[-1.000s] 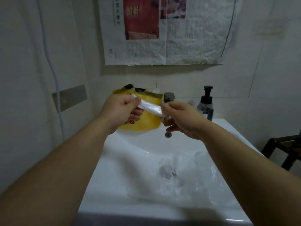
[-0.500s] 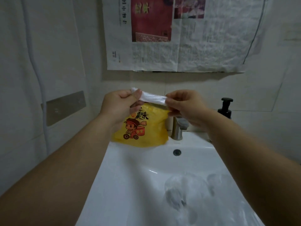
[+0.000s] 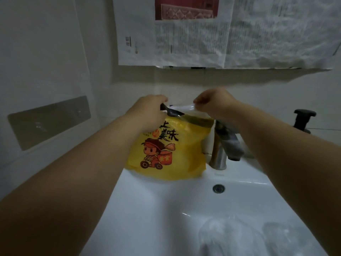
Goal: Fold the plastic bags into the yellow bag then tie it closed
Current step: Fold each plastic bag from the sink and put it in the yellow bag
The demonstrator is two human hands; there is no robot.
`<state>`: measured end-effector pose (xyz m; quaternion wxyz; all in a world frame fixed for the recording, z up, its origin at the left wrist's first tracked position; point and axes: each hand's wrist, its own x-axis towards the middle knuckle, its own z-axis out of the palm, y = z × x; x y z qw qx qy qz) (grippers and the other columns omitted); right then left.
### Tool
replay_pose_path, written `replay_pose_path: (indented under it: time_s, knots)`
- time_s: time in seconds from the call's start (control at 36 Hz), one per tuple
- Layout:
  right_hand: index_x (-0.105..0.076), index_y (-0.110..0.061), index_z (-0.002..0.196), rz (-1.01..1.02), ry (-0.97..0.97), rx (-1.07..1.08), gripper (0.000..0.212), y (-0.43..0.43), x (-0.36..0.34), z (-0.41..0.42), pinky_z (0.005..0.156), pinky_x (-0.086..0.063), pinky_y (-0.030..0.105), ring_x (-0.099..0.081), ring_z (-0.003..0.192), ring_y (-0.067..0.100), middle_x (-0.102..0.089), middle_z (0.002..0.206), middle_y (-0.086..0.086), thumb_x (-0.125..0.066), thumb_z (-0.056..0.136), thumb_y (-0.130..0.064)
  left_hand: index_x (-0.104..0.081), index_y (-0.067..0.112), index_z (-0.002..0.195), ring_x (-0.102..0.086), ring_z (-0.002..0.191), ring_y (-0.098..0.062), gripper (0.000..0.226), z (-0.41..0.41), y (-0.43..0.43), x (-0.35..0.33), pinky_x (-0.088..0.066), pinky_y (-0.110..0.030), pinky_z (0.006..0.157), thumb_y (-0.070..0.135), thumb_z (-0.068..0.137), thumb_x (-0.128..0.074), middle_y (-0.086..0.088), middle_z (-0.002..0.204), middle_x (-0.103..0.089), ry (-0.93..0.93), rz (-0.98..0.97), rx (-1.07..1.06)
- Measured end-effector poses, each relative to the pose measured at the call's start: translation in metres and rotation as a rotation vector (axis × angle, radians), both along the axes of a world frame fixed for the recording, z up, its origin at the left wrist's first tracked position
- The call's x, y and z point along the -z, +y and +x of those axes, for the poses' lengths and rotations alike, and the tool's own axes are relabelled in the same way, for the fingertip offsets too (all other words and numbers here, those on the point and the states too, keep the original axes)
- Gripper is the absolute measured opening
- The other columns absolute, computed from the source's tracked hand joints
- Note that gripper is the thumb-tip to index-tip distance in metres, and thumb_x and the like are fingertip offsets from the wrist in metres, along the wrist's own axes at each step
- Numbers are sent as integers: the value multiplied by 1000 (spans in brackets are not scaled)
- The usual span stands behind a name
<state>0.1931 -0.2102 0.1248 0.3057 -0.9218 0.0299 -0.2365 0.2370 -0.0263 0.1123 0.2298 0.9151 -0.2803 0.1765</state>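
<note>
Left hand [image 3: 147,109] and right hand [image 3: 214,104], apart, each pinch an end of a folded clear plastic strip [image 3: 181,107] above the open yellow printed plastic bag [image 3: 177,150] at twelve o'clock on the white ceramic basin [image 3: 156,209]; crumpled clear bags [image 3: 230,235] at five o'clock await folding, tying not begun.

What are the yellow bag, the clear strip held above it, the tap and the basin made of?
Yellow bag: thin plastic film, seemingly; slightly glossy, crumpled, printed with a cartoon.
Clear strip: folded translucent plastic, shiny where light catches it.
Tap: metal, probably brushed steel; dull grey sheen.
Basin: likely glazed ceramic; smooth white with bright highlights.
</note>
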Motion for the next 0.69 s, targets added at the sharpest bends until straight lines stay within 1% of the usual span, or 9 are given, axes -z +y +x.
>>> replay_pose_path:
  time_s: [0.06, 0.08, 0.14, 0.19, 0.28, 0.36, 0.5, 0.61, 0.69]
  knots:
    - [-69, -15, 112, -124, 68, -23, 21, 3, 0, 8, 78, -42, 23, -53, 92, 13, -64, 113, 3, -59, 94, -15, -65, 18, 116, -55, 98, -19, 25, 3, 0, 1, -42, -23, 71, 10, 96, -52, -5, 117, -62, -22, -86, 27]
    - [-69, -17, 111, -192, 101, -21, 21, 4, -1, 11, 78, -42, 24, -53, 92, 14, -64, 114, 3, -56, 94, -13, -67, 19, 110, -55, 94, -17, 22, 3, 0, 1, -41, -24, 68, 10, 96, -52, -3, 110, -63, -26, -142, 42]
    - [-66, -20, 116, -329, 197, -24, 32, 9, -1, 17, 77, -41, 26, -50, 92, 16, -60, 115, 3, -48, 95, -5, -68, 20, 105, -55, 95, -16, 19, 4, 1, 1, -42, -25, 75, 12, 95, -54, 0, 106, -63, -8, -227, 76]
    - [-63, -20, 123, -453, 310, -44, 40, 13, -3, 17, 79, -39, 26, -47, 93, 16, -56, 110, 1, -43, 94, 0, -69, 22, 101, -59, 91, -17, 17, 4, 2, 1, -50, -31, 80, 12, 94, -55, 1, 102, -64, 44, -311, 99]
    - [-62, -17, 123, -603, 452, -59, 38, 16, -6, 16, 78, -39, 26, -48, 90, 16, -53, 99, 0, -44, 95, -1, -67, 27, 90, -61, 81, -14, 19, 6, 2, 4, -55, -37, 83, 11, 93, -57, 6, 93, -65, 97, -434, 94]
    - [-62, -10, 122, -711, 540, -41, 33, 17, -8, 14, 77, -39, 25, -51, 91, 18, -58, 105, 5, -43, 96, -3, -66, 30, 84, -62, 90, -16, 21, 7, 0, 6, -54, -41, 89, 12, 92, -59, 10, 90, -63, 133, -492, 97]
    - [-61, -9, 123, -675, 547, -26, 34, 17, -7, 10, 80, -39, 28, -52, 95, 20, -60, 119, 10, -41, 97, -6, -67, 25, 102, -60, 101, -16, 16, 6, -3, 9, -52, -37, 94, 14, 93, -60, 4, 104, -64, 201, -541, 89]
    - [-60, -14, 128, -532, 381, -3, 37, 17, -10, 2, 93, -40, 29, -53, 113, 23, -57, 130, 7, -39, 98, -7, -59, 20, 128, -55, 116, -16, 34, 0, -1, 10, -45, -33, 101, 19, 94, -61, 1, 125, -58, 213, -534, 75]
    - [-61, -15, 127, -373, 226, 5, 40, 12, -17, -10, 100, -39, 30, -51, 122, 24, -56, 135, 5, -37, 98, -2, -49, 23, 139, -49, 125, -19, 47, -7, 2, 7, -42, -38, 107, 24, 94, -61, 2, 141, -48, 186, -521, 55]
